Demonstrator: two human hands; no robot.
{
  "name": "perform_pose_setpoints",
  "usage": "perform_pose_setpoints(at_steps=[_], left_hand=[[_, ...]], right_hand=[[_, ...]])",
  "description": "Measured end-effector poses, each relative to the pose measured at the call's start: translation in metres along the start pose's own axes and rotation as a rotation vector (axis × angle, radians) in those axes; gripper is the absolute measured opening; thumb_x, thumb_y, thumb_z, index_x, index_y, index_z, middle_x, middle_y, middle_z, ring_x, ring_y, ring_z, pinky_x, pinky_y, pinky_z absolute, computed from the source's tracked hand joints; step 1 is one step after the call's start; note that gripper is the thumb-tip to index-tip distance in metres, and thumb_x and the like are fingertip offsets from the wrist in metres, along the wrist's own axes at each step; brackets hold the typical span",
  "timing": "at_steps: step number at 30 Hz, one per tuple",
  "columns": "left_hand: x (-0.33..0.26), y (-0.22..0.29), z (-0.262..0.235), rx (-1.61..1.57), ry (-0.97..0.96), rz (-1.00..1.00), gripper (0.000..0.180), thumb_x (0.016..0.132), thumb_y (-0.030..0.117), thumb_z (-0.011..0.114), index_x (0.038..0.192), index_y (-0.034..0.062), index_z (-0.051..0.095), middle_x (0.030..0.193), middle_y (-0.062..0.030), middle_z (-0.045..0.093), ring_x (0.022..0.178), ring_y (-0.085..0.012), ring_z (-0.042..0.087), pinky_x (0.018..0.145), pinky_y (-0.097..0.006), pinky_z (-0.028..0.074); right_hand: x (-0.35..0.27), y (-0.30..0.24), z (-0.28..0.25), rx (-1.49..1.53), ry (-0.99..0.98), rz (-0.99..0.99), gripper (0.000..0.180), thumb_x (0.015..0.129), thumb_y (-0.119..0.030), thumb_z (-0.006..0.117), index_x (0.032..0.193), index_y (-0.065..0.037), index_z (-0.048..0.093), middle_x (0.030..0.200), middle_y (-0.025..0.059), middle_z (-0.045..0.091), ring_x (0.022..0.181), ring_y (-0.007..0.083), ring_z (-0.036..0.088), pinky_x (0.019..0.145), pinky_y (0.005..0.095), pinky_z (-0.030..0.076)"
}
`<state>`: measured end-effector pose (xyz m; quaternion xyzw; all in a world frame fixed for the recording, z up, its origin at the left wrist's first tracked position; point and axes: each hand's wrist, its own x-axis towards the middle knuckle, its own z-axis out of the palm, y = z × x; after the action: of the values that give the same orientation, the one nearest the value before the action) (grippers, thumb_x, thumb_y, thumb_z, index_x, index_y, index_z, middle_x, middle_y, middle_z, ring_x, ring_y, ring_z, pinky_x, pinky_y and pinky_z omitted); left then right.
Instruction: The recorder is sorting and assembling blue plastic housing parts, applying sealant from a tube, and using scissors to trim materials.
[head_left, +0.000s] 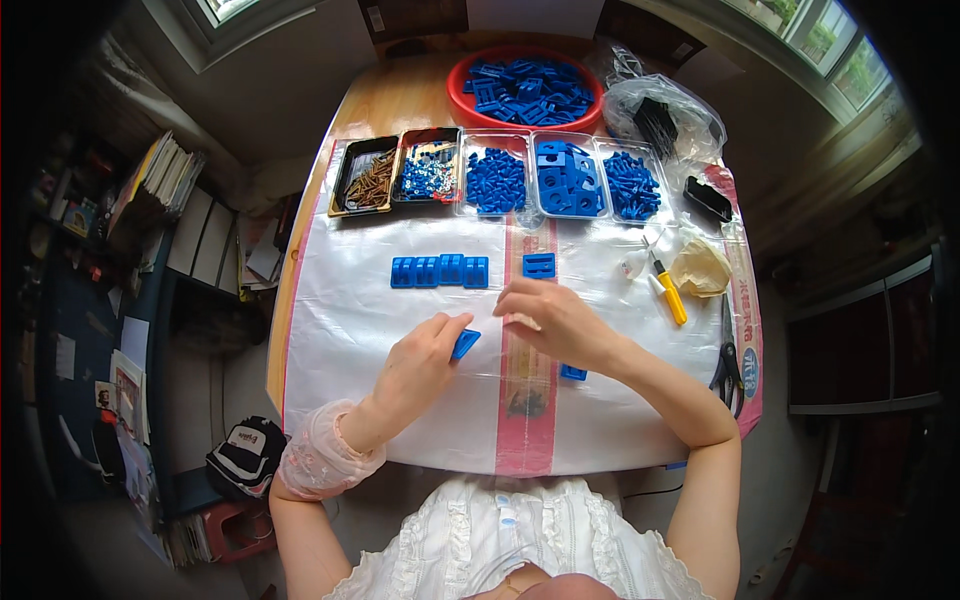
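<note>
My left hand (425,352) is closed around a small blue plastic part (465,344), whose slanted end sticks out past the fingertips. To its right, my right hand (560,322) hovers with loosely bent fingers, a gap between thumb and fingertips, and nothing visible in it. Just beyond those fingers lies a single blue slotted part (539,265). Another blue part (573,372) is partly covered by my right forearm. Farther to the left, several blue slotted parts (440,271) sit side by side in a row.
Along the back stand trays of brown screws (370,181), small metal-and-blue pieces (428,177), blue pegs (496,180), blue plates (570,180) and blue plugs (634,187). Behind them is a red basin (455,100). A yellow-handled screwdriver (671,299) and scissors (732,368) lie at right.
</note>
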<state>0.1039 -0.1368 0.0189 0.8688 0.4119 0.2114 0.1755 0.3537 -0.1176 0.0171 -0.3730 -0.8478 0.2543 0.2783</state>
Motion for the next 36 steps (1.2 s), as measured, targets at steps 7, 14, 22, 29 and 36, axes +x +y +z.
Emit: perform_pose_setpoints(at_steps=[7, 14, 22, 29, 36], left_hand=[[-0.001, -0.026, 0.006, 0.366, 0.019, -0.141, 0.046, 0.084, 0.001, 0.072, 0.127, -0.0034, 0.060, 0.110, -0.0147, 0.058, 0.100, -0.0302, 0.065, 0.081, -0.039, 0.059], [-0.005, -0.004, -0.011, 0.278, -0.011, -0.140, 0.054, 0.086, 0.017, 0.080, 0.131, -0.0009, 0.057, 0.115, -0.0170, 0.058, 0.097, -0.0313, 0.067, 0.077, -0.037, 0.058], [0.018, 0.004, -0.014, -0.121, 0.062, 0.016, 0.049, 0.089, 0.014, 0.078, 0.132, 0.0004, 0.059, 0.107, -0.0132, 0.066, 0.081, -0.0288, 0.069, 0.073, -0.038, 0.058], [0.042, 0.012, -0.007, -0.192, 0.162, 0.142, 0.039, 0.089, 0.013, 0.078, 0.124, 0.0004, 0.064, 0.108, -0.0141, 0.068, 0.081, -0.0268, 0.068, 0.074, -0.038, 0.056], [0.046, -0.002, -0.007, -0.850, -0.198, -0.234, 0.027, 0.097, 0.021, 0.074, 0.117, 0.0040, 0.069, 0.096, -0.0026, 0.071, 0.075, -0.0126, 0.062, 0.071, -0.028, 0.052]], right_hand=[[0.012, 0.020, -0.017, -0.572, 0.072, 0.117, 0.021, 0.079, 0.000, 0.070, 0.099, 0.000, 0.064, 0.104, 0.0117, 0.063, 0.107, 0.0280, 0.061, 0.088, 0.0387, 0.053], [0.007, 0.033, -0.016, -0.132, 0.169, 0.358, 0.023, 0.083, 0.002, 0.068, 0.107, 0.000, 0.065, 0.093, 0.0152, 0.071, 0.082, 0.0277, 0.069, 0.076, 0.0361, 0.057], [0.002, 0.017, -0.013, 0.414, 0.182, 0.324, 0.026, 0.088, 0.005, 0.064, 0.113, 0.000, 0.065, 0.091, 0.0145, 0.075, 0.077, 0.0220, 0.072, 0.071, 0.0322, 0.056], [-0.007, -0.019, 0.001, -0.012, 0.260, 0.070, 0.036, 0.087, 0.004, 0.070, 0.122, -0.004, 0.064, 0.097, 0.0107, 0.075, 0.081, 0.0229, 0.073, 0.077, 0.0341, 0.059], [-0.001, -0.023, -0.011, 0.520, 0.240, 0.301, 0.031, 0.091, -0.003, 0.072, 0.120, -0.003, 0.061, 0.096, 0.0080, 0.071, 0.082, 0.0134, 0.069, 0.069, 0.0262, 0.054]])
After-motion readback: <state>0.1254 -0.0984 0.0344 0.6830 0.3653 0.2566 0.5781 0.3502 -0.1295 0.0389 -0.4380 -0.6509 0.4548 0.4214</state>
